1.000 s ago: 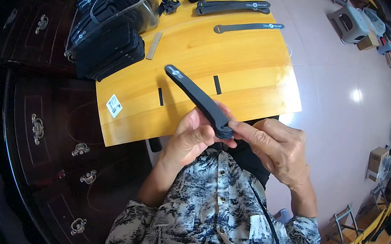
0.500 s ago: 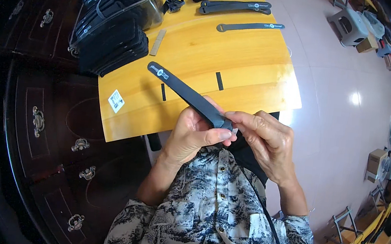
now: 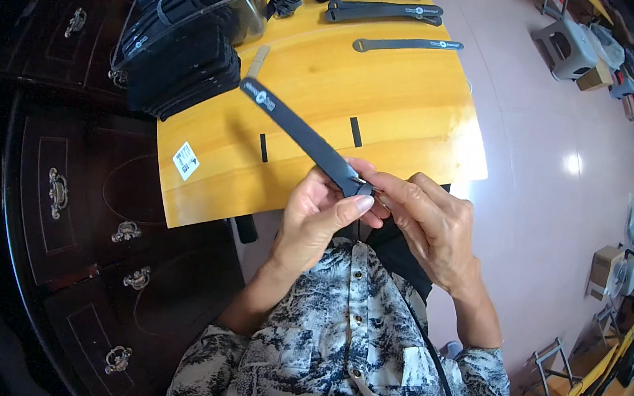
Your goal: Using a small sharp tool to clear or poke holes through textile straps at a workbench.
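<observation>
My left hand is closed around the lower end of a flat black strap, its thumb pressed over the strap near a folded or looped part. The strap's long free end, with pale print, sticks up and to the left over the table's near edge. Close against that lower end, my right hand pinches a thin, shiny metal tool between thumb and forefinger. Its tip lies at the strap; most of it is hidden by the fingers, so I cannot tell its kind.
A yellow wooden table bears a single strap, a small strap bundle and two short black strips. At its far left, a clear bin holds many black straps. Dark drawers stand at the left.
The strap's free end has swung slightly upward. A shiny metal tip now shows at the strap by my right fingers. Both hands stay in nearly the same place.
</observation>
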`<state>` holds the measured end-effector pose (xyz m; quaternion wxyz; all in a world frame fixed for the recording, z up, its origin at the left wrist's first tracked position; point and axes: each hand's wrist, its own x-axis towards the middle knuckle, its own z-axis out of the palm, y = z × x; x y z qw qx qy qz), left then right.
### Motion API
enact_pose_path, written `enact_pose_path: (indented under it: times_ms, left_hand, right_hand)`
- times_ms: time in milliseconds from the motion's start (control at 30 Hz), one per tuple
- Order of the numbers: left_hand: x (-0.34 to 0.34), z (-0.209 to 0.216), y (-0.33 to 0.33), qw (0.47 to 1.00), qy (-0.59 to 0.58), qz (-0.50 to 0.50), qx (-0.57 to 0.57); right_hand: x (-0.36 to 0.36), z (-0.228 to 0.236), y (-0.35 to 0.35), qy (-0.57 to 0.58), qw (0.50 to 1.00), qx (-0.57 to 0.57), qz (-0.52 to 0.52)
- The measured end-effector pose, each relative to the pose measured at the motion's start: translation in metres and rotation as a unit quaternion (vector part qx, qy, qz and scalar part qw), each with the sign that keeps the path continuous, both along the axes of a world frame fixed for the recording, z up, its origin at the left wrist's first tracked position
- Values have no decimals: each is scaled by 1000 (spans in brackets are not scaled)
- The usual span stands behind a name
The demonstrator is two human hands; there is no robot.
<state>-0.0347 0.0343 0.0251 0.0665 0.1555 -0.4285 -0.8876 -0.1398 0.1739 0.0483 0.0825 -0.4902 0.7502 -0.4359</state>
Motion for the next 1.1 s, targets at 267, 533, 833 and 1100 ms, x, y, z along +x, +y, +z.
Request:
enact_pose_path:
  times_ms: [267,533,833,1100]
  left_hand:
    - [3,-9,6,971,29,-18,-236]
    - [-1,-3,-2,958,33,-82,-272]
    - [5,5,-5,969,-55,-109,-216]
    - [16,0,3,979,14,-151,-138]
  right_hand:
    - [9,-1,-5,-67,996,-40,-40]
    - [6,-3,-10,-1,996,-49,-76]
    - [-1,-10,-20,38,993,-36,-104]
    - [-42,-4,-6,-171,973,-55,-144]
